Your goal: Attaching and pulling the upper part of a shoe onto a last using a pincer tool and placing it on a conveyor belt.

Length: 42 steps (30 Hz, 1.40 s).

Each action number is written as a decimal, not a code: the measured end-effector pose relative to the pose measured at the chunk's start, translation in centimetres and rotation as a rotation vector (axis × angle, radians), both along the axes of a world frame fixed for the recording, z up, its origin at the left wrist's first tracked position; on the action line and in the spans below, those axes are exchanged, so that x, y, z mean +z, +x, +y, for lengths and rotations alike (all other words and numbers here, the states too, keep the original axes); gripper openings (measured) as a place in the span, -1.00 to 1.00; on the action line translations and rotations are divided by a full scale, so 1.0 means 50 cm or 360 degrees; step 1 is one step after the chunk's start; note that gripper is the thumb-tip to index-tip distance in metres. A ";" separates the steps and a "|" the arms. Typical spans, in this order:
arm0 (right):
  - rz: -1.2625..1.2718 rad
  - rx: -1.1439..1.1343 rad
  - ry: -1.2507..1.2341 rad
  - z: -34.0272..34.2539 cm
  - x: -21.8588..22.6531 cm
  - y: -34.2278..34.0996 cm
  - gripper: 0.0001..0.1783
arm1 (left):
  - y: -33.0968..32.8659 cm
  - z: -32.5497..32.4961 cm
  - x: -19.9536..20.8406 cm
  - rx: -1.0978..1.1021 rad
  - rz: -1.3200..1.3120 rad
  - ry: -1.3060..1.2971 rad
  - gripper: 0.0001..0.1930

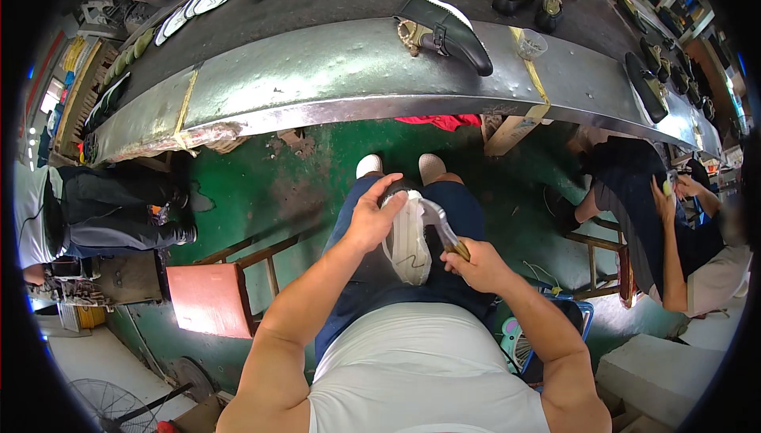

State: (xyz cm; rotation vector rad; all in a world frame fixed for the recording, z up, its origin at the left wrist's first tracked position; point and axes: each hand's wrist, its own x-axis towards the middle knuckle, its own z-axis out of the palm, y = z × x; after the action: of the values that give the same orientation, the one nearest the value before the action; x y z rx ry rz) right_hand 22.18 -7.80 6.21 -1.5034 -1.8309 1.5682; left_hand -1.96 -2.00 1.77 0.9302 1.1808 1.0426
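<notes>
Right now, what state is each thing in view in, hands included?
Shoe on the lap: held, pale underside up.
Left hand: gripping that shoe.
Metal-headed tool: held; contact with the shoe unclear.
Right hand: closed around the tool's handle.
Strapped dark shoe: on its side on the metal ledge.
White shoes: worn.
Fan: running or not, cannot tell.

Shoe in lap (410, 247): off-white sole, thin dark squiggle; black toe. Hand tool (437, 220): silver-grey head, yellowish-brown grip. Bench (301, 72): blackish top, mottled silver front, 2 yellow strips (187, 104). Buckled shoe (458, 43): black, white edging. Floor (261, 183): green, dark blotches. Stool seat (208, 296): reddish brown. Trousers (469, 215): navy. T-shirt (428, 354): plain white. Cloth (445, 121): red.
</notes>
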 end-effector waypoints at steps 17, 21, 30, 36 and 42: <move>0.0582 -0.0505 -0.0161 0.023 -0.146 -0.027 -0.49 | 0.016 0.003 -0.008 0.0073 -0.0069 -0.0087 -0.57; -0.0003 -0.0223 0.0229 0.012 -0.094 -0.054 -0.37 | 0.020 0.017 -0.014 0.0096 0.0163 -0.0213 -0.54; 0.0428 -0.0422 -0.0009 0.048 -0.186 -0.020 -0.64 | 0.000 0.014 -0.013 0.0038 -0.0064 -0.0152 -0.55; 0.0880 -0.0434 -0.0185 0.012 -0.092 -0.015 -0.66 | -0.014 -0.016 0.061 -0.0115 0.0362 0.0336 -0.50; 0.0638 -0.0355 0.0503 -0.006 0.003 -0.006 -0.47 | 0.004 -0.110 0.128 -0.0691 0.0745 0.1361 0.07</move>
State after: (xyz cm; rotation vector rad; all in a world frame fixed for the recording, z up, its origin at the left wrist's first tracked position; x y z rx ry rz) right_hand 21.85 -8.11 6.36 -1.1116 -1.5360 1.2895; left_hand -1.75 -7.53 8.19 2.0872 0.8042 0.9921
